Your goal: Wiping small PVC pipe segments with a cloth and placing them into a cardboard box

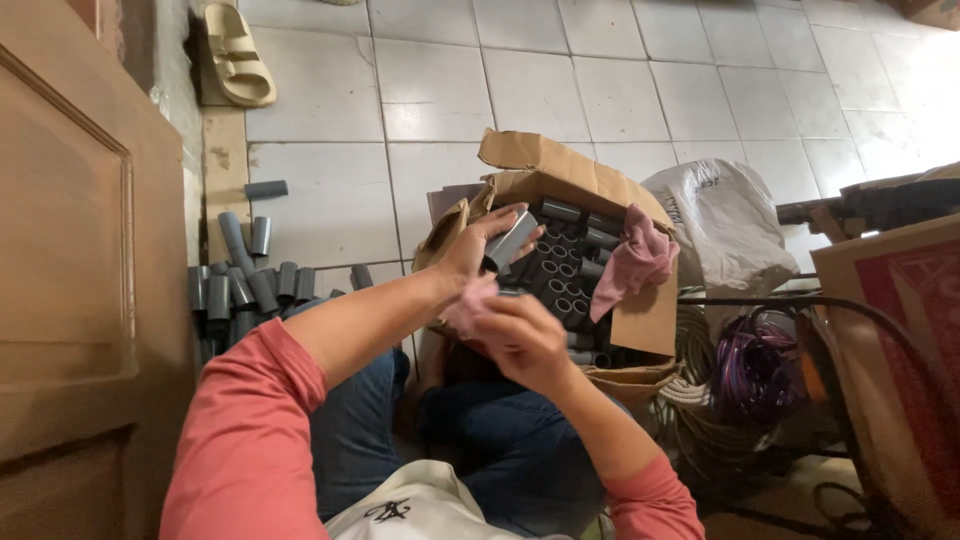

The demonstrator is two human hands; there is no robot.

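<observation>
The left hand grips a short grey pipe above an open cardboard box packed with similar pipes. The right hand is closed on a pink rag just below the pipe. More grey pipes lie on the tiled floor beside a wooden door.

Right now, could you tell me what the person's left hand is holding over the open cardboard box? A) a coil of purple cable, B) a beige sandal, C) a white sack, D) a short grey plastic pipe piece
D: the left hand grips a short grey plastic pipe piece above the open cardboard box of similar pieces, while the right hand holds a pink cloth to it.
</observation>
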